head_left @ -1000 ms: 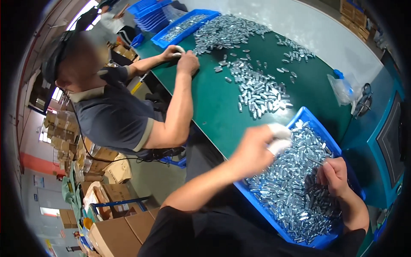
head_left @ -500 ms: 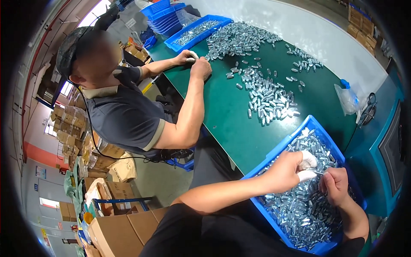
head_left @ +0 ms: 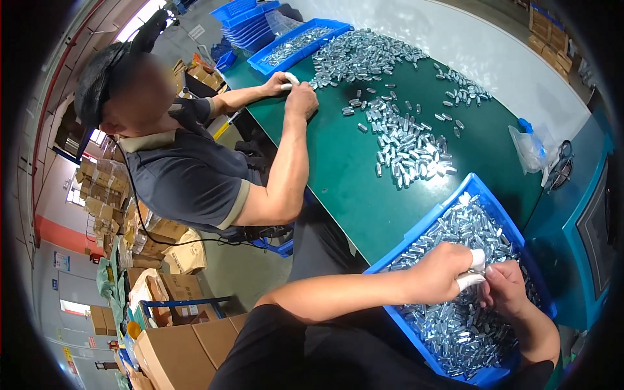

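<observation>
Over a blue plastic bin [head_left: 426, 222] heaped with small shiny metal sleeve-like parts [head_left: 448, 335], my two hands meet fingertip to fingertip. My left hand [head_left: 442, 273] wears white coverings on its thumb and finger; these close on a small metal part that is mostly hidden. Bare and curled, my right hand [head_left: 509, 286] pinches with thumb and finger right against the left fingertips. What lies in that pinch is hidden.
Loose metal parts [head_left: 406, 146] lie in piles on the green table [head_left: 344, 188]. A co-worker [head_left: 188, 169] sits at left, both hands together. Beyond are a blue tray [head_left: 338, 27] and stacked baskets [head_left: 247, 32]. Scissors [head_left: 562, 162] and a plastic bag [head_left: 528, 148] lie at right; cartons [head_left: 175, 354] stand lower left.
My hands have come closer together, and the slim metal piece that showed between them is now mostly covered. The right fingers have shifted left and uncurled a little. The co-worker's head has moved slightly left.
</observation>
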Tool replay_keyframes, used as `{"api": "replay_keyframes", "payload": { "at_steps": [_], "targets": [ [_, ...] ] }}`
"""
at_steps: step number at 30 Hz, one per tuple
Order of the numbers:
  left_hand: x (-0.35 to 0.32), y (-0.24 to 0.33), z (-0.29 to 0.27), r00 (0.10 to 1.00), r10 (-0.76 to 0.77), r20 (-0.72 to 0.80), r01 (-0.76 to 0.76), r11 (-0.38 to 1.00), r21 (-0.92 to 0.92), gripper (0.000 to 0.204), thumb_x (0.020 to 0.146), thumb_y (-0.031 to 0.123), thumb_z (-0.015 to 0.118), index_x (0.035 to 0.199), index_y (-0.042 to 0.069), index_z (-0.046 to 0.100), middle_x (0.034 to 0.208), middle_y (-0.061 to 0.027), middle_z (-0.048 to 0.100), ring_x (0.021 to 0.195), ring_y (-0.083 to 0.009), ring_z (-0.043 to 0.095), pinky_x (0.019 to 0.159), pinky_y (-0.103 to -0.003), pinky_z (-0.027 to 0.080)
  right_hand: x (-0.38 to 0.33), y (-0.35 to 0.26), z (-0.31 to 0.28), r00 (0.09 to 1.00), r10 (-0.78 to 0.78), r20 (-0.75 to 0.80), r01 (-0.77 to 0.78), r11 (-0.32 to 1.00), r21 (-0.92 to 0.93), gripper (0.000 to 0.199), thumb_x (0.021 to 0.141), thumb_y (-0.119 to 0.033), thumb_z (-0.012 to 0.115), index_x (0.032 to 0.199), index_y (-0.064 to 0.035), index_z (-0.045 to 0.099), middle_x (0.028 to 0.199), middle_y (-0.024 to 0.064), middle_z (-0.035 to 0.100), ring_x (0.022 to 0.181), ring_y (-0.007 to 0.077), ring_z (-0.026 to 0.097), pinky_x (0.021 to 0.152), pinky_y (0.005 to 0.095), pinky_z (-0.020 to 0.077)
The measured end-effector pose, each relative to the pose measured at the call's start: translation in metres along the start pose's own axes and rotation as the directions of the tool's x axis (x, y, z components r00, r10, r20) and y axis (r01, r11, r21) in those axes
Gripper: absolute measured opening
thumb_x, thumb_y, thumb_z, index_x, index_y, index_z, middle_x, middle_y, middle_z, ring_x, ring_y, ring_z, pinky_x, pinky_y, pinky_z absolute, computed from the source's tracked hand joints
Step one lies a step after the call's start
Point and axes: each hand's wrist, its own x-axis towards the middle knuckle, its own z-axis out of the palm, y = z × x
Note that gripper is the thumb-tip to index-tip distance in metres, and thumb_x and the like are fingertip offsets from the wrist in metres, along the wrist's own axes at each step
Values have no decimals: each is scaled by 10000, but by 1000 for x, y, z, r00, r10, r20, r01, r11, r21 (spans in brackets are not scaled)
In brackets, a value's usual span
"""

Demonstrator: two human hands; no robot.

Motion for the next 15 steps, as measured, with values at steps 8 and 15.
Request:
{"api": "replay_keyframes", "payload": {
  "at_steps": [8, 15],
  "targets": [
    [0, -8, -3, 981, 194, -28, -190, 976, 106, 180, 738, -28, 731, 867, 31, 621, 732, -132, 584, 674, -350, 591, 604, -436, 471, 5, -12, 4, 997, 46, 61, -54, 988, 147, 472, 1040, -302, 499, 653, -34, 538, 512, 51, 506, 461, 145, 514, 474, 272, 406],
    [-1, -3, -14, 990, 134, 49, -140, 980, 140, 222, 794, 44, 759, 977, 23, 635, 773, -146, 620, 693, -348, 622, 604, -421, 488, 6, -28, 1, 987, -135, 91, 158, 929, -334, 464, 1045, -267, 496, 650, -38, 576, 522, 24, 548, 447, 110, 526, 446, 263, 386]
  ]
}}
